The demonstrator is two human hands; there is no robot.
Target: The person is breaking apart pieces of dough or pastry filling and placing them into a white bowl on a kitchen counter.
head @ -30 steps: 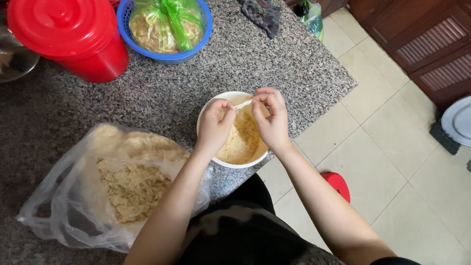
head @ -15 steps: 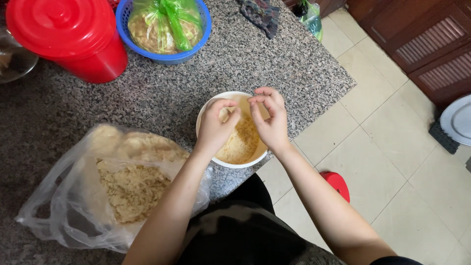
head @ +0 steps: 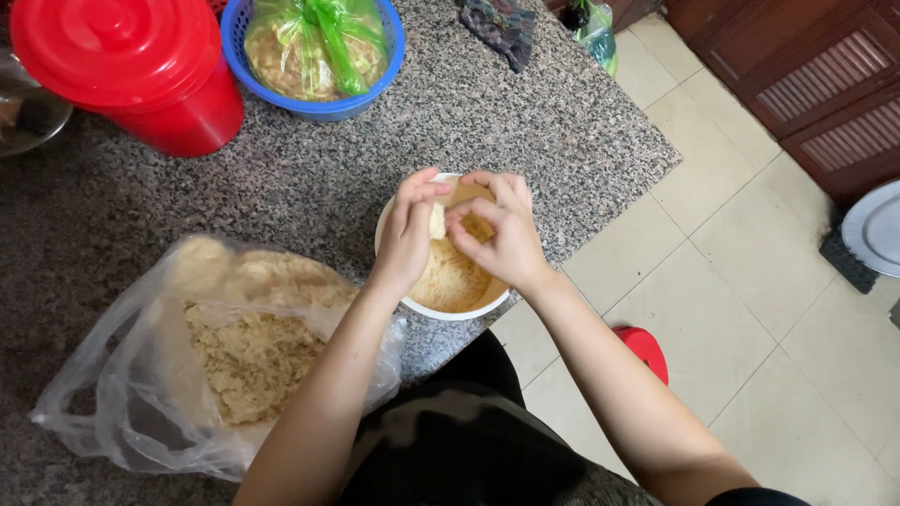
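Note:
A white bowl (head: 457, 310) of tan crumbs stands near the front edge of a speckled granite counter (head: 525, 122). Both hands hover over it. My left hand (head: 410, 232) and my right hand (head: 503, 230) pinch a small pale lump (head: 437, 221) between their fingertips above the crumbs. Left of the bowl lies a clear plastic bag (head: 216, 356) holding more of the same tan crumbs.
A red lidded bucket (head: 131, 66) stands at the back left, and a blue basket (head: 319, 106) with a green-tied bag of food beside it. A dark cloth (head: 497, 23) lies at the counter's far edge. Tiled floor and a red slipper (head: 645, 349) are to the right.
My hands have drawn closer together over the bowl, and the fingertips now meet on the pale lump. The bowl and bag have not moved.

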